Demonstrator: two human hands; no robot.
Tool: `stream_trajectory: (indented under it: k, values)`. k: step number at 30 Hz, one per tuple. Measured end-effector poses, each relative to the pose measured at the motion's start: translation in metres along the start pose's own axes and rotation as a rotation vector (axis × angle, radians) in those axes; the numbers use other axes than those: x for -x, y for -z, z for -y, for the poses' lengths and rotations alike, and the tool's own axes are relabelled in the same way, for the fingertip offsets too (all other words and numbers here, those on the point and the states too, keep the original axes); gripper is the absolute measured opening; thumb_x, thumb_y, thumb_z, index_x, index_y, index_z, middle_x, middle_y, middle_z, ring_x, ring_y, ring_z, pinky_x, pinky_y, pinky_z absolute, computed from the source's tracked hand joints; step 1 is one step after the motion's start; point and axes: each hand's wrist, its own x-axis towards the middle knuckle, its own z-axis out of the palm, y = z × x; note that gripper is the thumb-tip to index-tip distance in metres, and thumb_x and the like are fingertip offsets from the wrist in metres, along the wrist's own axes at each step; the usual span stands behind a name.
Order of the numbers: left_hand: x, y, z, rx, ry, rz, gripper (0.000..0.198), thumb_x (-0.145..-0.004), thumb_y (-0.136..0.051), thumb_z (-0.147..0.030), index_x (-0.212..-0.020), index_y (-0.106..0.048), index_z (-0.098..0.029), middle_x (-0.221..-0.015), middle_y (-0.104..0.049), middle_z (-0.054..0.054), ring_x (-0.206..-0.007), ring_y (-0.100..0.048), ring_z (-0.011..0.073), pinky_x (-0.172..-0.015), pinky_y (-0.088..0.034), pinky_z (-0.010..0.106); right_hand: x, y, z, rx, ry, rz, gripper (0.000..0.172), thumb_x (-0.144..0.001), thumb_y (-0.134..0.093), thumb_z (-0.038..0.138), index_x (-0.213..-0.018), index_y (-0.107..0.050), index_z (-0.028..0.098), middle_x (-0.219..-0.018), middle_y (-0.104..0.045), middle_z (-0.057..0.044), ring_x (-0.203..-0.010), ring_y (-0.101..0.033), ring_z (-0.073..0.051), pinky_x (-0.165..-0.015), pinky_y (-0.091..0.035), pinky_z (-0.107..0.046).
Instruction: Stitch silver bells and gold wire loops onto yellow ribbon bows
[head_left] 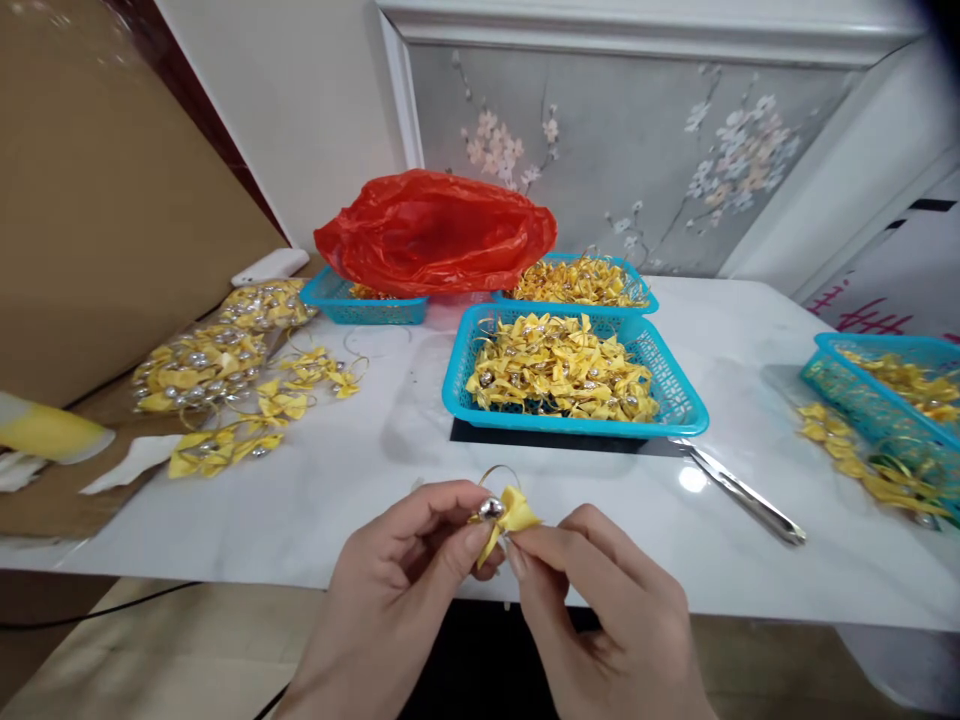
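Observation:
Between my hands, above the table's front edge, is a yellow ribbon bow (517, 512) with a silver bell and a thin gold loop standing up behind it. My left hand (409, 560) is closed, thumb and fingers pinching the bow beside the bell. With thumb and forefinger together, my right hand (600, 590) grips the bow's lower right edge; the exact bit between those fingertips is hidden. Just beyond my hands, a blue basket (577, 428) holds a heap of similar yellow bows with bells.
Metal tweezers (742, 490) lie right of the basket. Loose bows (225, 445) and filled clear bags (199, 365) lie at left. Behind are a red plastic bag (435, 235) and another blue basket (649, 300) of gold pieces. A further basket (885, 390) stands far right.

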Motion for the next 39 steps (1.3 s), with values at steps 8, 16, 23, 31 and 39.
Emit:
stream_trajectory:
  k: [8, 16, 23, 31, 39]
  values:
    - [0.001, 0.0, 0.001, -0.087, -0.058, -0.018, 0.013, -0.082, -0.069, -0.019, -0.087, -0.076, -0.029, -0.074, -0.076, -0.005, -0.065, -0.07, 0.0123, -0.063, -0.058, 0.016, -0.001, -0.004, -0.002, -0.043, -0.015, 0.01, 0.02, -0.094, -0.052, 0.006, -0.1, -0.068, 0.017, -0.075, -0.054, -0.001, -0.058, -0.053, -0.009, -0.053, -0.045, -0.02]
    - [0.008, -0.002, -0.001, -0.183, -0.092, -0.035, 0.012, -0.082, -0.068, -0.022, -0.088, -0.074, -0.03, -0.088, -0.077, -0.003, -0.081, -0.073, 0.0156, -0.069, -0.058, 0.016, -0.002, 0.0, -0.011, -0.069, -0.01, 0.044, 0.021, -0.093, -0.053, 0.002, -0.1, -0.066, 0.018, -0.087, -0.062, -0.003, -0.075, -0.063, -0.011, -0.069, -0.054, -0.019]
    - [0.006, -0.007, -0.008, -0.026, -0.021, -0.027, 0.004, -0.076, -0.075, -0.024, -0.079, -0.075, -0.026, -0.082, -0.076, -0.003, -0.076, -0.069, 0.0143, -0.07, -0.056, 0.016, 0.0, -0.002, -0.013, -0.067, 0.009, 0.048, 0.027, -0.093, -0.05, -0.001, -0.103, -0.065, 0.018, -0.093, -0.063, -0.004, -0.084, -0.064, -0.01, -0.075, -0.055, -0.016]
    - [-0.001, -0.004, -0.001, -0.186, -0.138, -0.028, 0.011, -0.077, -0.07, -0.017, -0.078, -0.073, -0.027, -0.077, -0.075, -0.006, -0.07, -0.071, 0.0113, -0.065, -0.056, 0.014, 0.011, -0.006, -0.005, -0.049, -0.189, 0.006, 0.021, -0.098, -0.048, 0.013, -0.112, -0.055, 0.026, -0.1, -0.067, 0.0, -0.086, -0.069, -0.011, -0.079, -0.057, -0.019]
    - [0.003, -0.008, 0.007, -0.588, -0.533, -0.168, 0.025, -0.078, -0.063, -0.007, -0.088, -0.067, -0.029, -0.079, -0.076, -0.012, -0.065, -0.071, 0.005, -0.066, -0.052, 0.008, 0.0, 0.001, -0.013, 0.113, 0.164, 0.157, 0.025, -0.096, -0.045, 0.004, -0.113, -0.059, 0.017, -0.1, -0.067, -0.008, -0.087, -0.068, -0.014, -0.074, -0.057, -0.02]
